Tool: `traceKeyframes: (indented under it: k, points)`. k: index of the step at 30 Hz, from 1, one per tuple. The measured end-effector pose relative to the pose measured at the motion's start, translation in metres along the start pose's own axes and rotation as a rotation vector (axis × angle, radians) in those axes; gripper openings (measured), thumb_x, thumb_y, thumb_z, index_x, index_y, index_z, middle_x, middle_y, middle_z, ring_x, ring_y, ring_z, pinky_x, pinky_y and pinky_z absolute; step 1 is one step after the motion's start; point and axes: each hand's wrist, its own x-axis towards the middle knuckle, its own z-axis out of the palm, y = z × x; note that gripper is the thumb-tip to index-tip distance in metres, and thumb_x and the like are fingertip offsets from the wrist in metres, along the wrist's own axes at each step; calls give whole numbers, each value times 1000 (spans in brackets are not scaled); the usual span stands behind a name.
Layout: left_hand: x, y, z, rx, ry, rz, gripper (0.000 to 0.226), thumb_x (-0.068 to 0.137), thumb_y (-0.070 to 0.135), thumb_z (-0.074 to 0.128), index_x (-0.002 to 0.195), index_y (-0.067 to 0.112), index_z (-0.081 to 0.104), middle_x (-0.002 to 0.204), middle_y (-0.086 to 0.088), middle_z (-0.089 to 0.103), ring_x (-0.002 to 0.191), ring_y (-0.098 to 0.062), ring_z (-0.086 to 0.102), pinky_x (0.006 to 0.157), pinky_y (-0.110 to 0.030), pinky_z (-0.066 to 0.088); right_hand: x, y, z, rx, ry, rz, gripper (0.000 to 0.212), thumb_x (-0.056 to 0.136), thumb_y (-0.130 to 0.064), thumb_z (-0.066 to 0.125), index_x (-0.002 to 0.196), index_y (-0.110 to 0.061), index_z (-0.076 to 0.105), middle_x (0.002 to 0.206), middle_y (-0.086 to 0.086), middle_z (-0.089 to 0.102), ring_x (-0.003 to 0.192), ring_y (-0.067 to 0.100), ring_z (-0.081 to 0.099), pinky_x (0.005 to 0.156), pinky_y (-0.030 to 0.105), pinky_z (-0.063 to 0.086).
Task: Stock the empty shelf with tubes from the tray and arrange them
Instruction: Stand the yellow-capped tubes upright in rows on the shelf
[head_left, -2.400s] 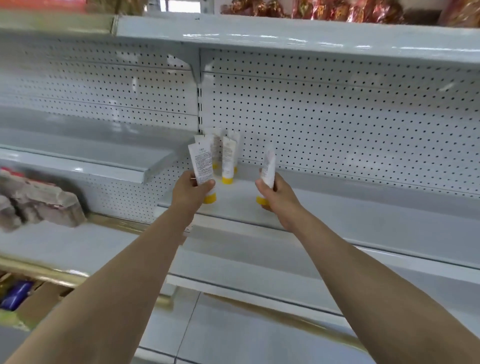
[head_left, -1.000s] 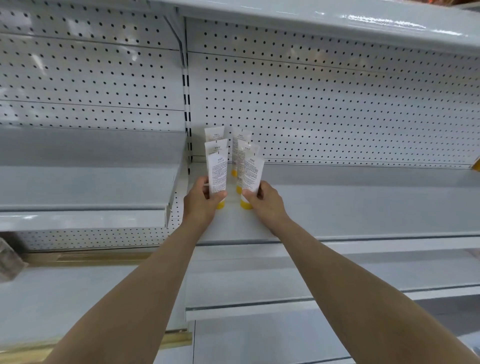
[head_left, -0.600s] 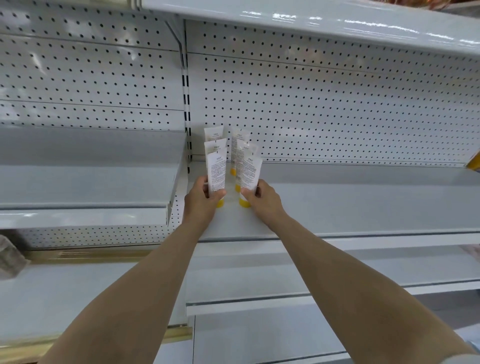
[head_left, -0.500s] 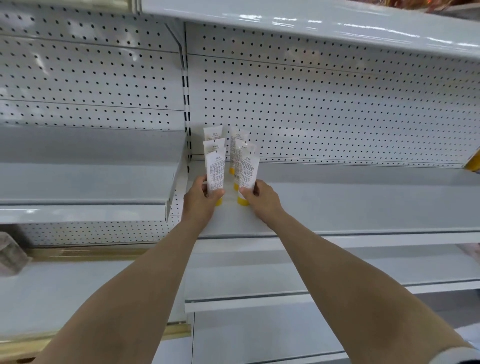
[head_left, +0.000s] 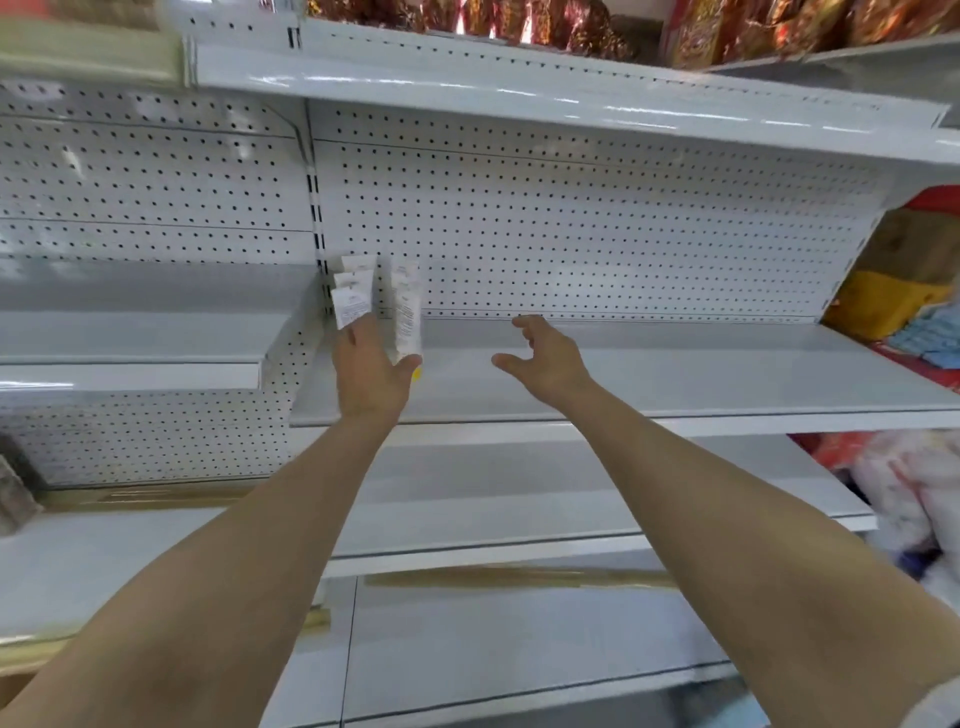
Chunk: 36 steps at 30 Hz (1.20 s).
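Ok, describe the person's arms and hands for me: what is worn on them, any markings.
The left arm and right arm are bare along the forearm. The left hand and right hand wear no gloves; no ring, watch or bracelet shows. A pale sleeve edge shows high on the right arm, at the picture's bottom right corner.

white tubes (head_left: 355, 306) with printed labels stand upright on yellow caps in two short files, side by side, front to back, at the ten o'clock corner of the pale grey shelf (head_left: 675, 374); the nine o'clock file's lower halves are hidden.
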Motion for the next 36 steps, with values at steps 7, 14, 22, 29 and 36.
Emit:
traceKeyframes:
  k: [7, 14, 22, 29, 36]
  points:
    - [-96, 127, 37, -16, -116, 239, 64, 83, 20, 74, 139, 15, 44, 143, -9, 37, 133, -26, 33, 107, -31, 30, -94, 40, -138, -208, 137, -62, 62, 85, -39, 73, 139, -21, 48, 136, 5, 55, 126, 24, 50, 97, 30, 40]
    - [-193, 225, 84, -53, -267, 369, 62, 81, 24, 74, 137, 24, 45, 140, -2, 38, 130, -22, 36, 94, -25, 29, -196, 90, -256, -386, 218, -1, 62, 84, -39, 72, 140, -24, 48, 139, 6, 51, 127, 24, 46, 96, 32, 40]
    - [-305, 311, 147, -120, -483, 479, 63, 81, 28, 75, 137, 24, 45, 140, -5, 42, 129, -24, 38, 100, -30, 33, -302, 152, -355, -513, 274, 155, 63, 80, -41, 75, 137, -27, 50, 138, -1, 54, 124, 21, 50, 98, 31, 41]
    - [-361, 349, 202, -117, -607, 525, 59, 81, 35, 74, 133, 28, 47, 133, -4, 47, 123, -25, 43, 94, -38, 42, -361, 195, -397, -493, 316, 308, 61, 84, -39, 72, 139, -26, 49, 138, 2, 54, 124, 22, 49, 99, 34, 40]
    - [-385, 375, 274, -129, -699, 550, 56, 80, 38, 73, 130, 28, 50, 129, -3, 50, 122, -25, 44, 93, -37, 42, -374, 256, -425, -442, 350, 399, 54, 86, -39, 69, 134, -21, 53, 128, 3, 61, 116, 23, 54, 84, 29, 37]
